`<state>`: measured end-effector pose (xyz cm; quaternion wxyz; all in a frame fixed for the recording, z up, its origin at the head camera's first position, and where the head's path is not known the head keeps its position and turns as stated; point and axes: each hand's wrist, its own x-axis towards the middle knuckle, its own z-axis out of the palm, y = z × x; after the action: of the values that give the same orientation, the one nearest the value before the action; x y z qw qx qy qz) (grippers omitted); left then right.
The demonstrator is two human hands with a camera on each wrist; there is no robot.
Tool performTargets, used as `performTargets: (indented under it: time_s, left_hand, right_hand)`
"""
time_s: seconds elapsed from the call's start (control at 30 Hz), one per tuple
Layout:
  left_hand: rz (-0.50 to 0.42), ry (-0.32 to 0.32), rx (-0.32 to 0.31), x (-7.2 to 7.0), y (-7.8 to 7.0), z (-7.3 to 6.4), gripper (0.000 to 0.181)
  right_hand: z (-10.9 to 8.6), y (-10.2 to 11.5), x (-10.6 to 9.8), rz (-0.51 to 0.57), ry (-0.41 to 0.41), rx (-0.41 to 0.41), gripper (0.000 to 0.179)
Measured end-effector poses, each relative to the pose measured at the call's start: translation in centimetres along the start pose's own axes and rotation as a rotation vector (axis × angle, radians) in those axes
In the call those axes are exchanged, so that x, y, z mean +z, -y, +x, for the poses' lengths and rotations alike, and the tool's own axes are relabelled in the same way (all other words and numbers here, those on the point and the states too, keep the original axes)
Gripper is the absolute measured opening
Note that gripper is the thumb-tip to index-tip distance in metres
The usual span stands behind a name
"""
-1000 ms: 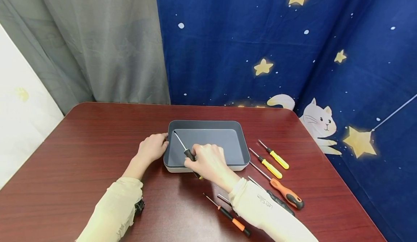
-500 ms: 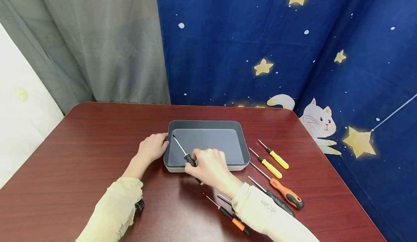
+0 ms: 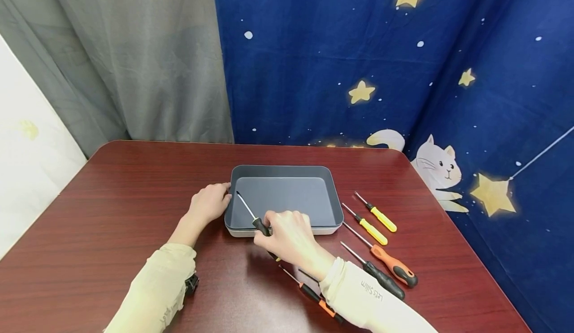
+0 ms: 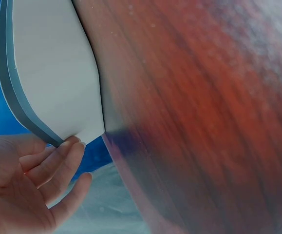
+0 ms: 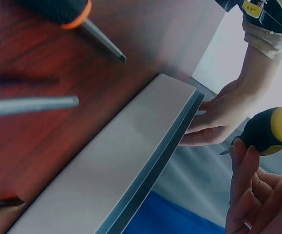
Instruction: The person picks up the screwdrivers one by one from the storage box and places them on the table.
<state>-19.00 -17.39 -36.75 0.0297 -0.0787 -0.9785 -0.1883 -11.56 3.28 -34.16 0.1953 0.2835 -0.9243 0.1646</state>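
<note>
A black-and-yellow screwdriver [image 3: 261, 227] is gripped by its handle in my right hand [image 3: 289, 238], over the front edge of a grey box [image 3: 283, 171]. Its metal shaft points up and to the left, above the box's inside. Seen from the right wrist, the handle's rounded yellow-and-black end [image 5: 270, 131] shows between fingers and thumb. My left hand [image 3: 210, 203] rests its fingertips against the left wall of the box. From the left wrist, those fingers [image 4: 65, 163] touch the pale outer wall just below the dark rim, lightly bent.
Right of the box lie two yellow screwdrivers [image 3: 374, 233], an orange-and-black one [image 3: 394, 265] and a black one [image 3: 383, 279]. An orange-and-black screwdriver [image 3: 309, 292] lies in front, beside another partly hidden by the right arm. The table [image 3: 112, 213] is dark red wood.
My right hand has drawn slightly nearer and down with the screwdriver, its tip moving toward the front of the box. The left hand stays at the box wall.
</note>
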Motion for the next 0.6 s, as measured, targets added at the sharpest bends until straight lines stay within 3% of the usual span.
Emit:
performTargets:
  time_s: [0.6]
  left_hand:
    - [0.007,-0.004,0.005,0.0,0.1,0.0,0.034]
  right_hand:
    - [-1.2,0.3,0.3,-0.005,-0.009,-0.024,0.020]
